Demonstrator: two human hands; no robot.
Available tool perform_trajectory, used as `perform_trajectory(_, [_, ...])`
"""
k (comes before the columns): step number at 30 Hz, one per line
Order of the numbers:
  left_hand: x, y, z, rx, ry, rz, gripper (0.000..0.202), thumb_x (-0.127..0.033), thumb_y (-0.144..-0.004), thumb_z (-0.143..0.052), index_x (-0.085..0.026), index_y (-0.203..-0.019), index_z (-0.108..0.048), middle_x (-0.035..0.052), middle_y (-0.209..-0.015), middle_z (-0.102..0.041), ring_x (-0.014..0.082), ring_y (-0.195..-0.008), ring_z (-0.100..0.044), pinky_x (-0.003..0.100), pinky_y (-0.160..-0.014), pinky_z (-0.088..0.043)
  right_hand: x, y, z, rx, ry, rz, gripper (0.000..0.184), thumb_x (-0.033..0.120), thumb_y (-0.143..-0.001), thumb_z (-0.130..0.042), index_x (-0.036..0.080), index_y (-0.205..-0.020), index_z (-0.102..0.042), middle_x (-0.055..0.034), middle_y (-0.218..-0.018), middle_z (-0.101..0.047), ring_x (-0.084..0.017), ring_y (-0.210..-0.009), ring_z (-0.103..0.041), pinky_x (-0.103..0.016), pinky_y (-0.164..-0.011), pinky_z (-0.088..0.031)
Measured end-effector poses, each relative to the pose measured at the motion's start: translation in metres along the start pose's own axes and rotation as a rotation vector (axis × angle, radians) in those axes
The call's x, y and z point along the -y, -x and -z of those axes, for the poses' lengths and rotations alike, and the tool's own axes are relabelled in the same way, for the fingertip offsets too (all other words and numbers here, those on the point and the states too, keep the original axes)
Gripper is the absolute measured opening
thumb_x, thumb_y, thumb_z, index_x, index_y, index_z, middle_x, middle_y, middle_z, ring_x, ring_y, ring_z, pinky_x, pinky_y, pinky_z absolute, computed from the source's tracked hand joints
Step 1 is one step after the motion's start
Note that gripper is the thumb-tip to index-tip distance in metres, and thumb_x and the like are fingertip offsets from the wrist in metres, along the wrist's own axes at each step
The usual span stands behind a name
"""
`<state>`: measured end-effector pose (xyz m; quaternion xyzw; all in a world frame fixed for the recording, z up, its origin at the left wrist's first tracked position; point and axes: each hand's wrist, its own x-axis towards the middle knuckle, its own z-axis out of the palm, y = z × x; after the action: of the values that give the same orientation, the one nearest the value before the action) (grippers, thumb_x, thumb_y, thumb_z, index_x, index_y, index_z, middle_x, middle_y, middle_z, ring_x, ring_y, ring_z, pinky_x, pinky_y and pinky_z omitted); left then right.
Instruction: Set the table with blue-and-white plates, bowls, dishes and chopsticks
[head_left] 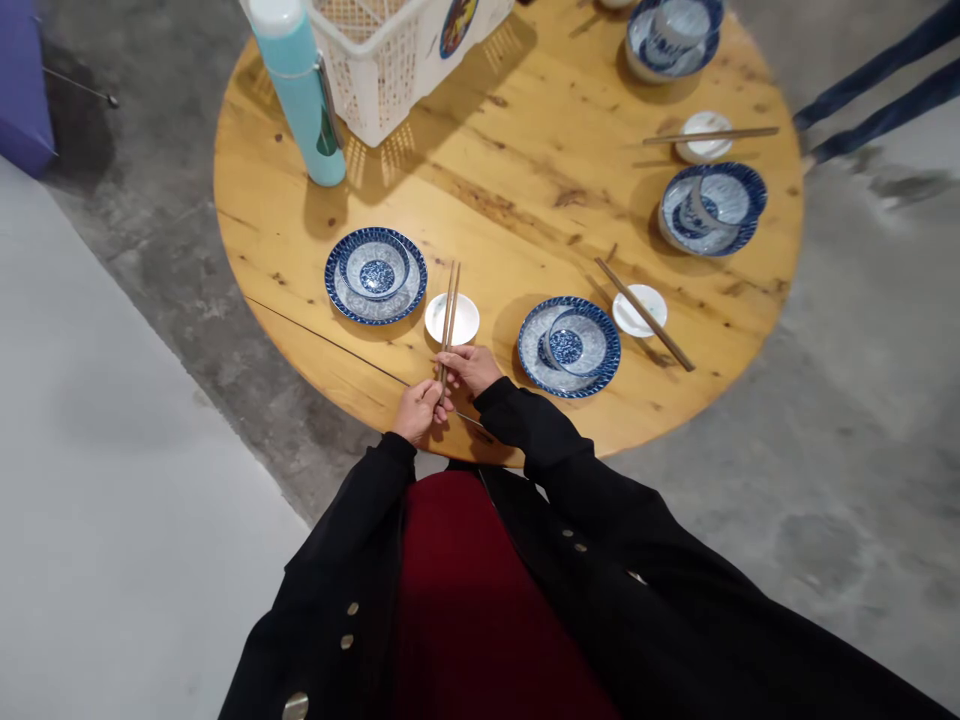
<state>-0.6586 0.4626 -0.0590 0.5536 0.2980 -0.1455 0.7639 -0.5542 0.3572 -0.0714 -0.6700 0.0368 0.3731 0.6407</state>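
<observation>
My left hand [424,408] and my right hand [469,368] are both closed on a pair of brown chopsticks [451,305] near the table's front edge. Their far ends reach over a small white dish [463,318]. Left of that dish is a blue-patterned plate [349,308] with a matching bowl [376,272] on it. To the right of my right hand stands another blue-rimmed plate [531,365] with a bowl [585,345] on top. Beyond it, a second pair of chopsticks [664,335] lies across a white dish [627,316].
The round wooden table [480,160] carries a white plastic basket [375,85] and a turquoise thermos flask [296,110] at the back left. Along the right side are more bowls on plates [742,240] and chopsticks [754,132] across a white dish [703,150]. A purple umbrella-like thing [22,90] is far left.
</observation>
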Motion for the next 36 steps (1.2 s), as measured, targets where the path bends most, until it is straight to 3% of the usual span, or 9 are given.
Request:
perform_trajectory(7, [-0.0028, -0.0048, 0.0001, 0.013, -0.05, -0.038, 0.024, -0.035, -0.092, -0.062, -0.014, -0.08, -0.057, -0.0022, -0.061, -0.06, 0.005, -0.043, -0.05, 0.017, -0.043, -0.039, 0.0074, -0.0003, -0.0007, -0.035, 0.079, -0.002, 0.035, 0.04, -0.072, -0.081, 0.016, -0.058, -0.058, 0.0026, -0.043, -0.053, -0.008, -0.036, -0.046, -0.02, -0.038, -0.038])
perform_trajectory(19, [-0.001, -0.0075, 0.002, 0.01, -0.151, -0.071, 0.023, -0.032, -0.091, -0.062, -0.016, -0.075, -0.056, -0.0018, -0.061, -0.061, 0.0057, -0.045, -0.052, 0.017, -0.045, -0.041, -0.0005, -0.0078, -0.0022, -0.053, 0.118, -0.031, 0.025, 0.033, -0.077, -0.071, 0.014, -0.063, -0.064, 0.0012, -0.043, -0.056, -0.008, -0.037, -0.046, -0.019, -0.038, -0.037])
perform_trajectory(31, [-0.0017, -0.0085, 0.0047, -0.017, -0.17, -0.046, 0.025, -0.035, -0.093, -0.059, -0.016, -0.078, -0.055, 0.0007, -0.066, -0.064, 0.0065, -0.047, -0.054, 0.017, -0.046, -0.043, 0.0048, -0.0015, -0.0009, -0.075, 0.172, -0.014, 0.036, 0.048, -0.079, -0.07, 0.013, -0.068, -0.067, 0.0024, -0.042, -0.054, -0.008, -0.037, -0.045, -0.019, -0.038, -0.034])
perform_trajectory(36, [-0.0021, -0.0111, 0.0045, -0.021, -0.256, -0.065, 0.021, -0.032, -0.092, -0.061, -0.016, -0.078, -0.056, -0.0003, -0.065, -0.064, 0.0073, -0.047, -0.056, 0.018, -0.046, -0.043, 0.005, -0.0013, -0.0026, -0.089, 0.187, -0.017, 0.038, 0.048, -0.075, -0.074, 0.015, -0.06, -0.061, 0.003, -0.04, -0.052, -0.008, -0.036, -0.045, -0.02, -0.038, -0.034])
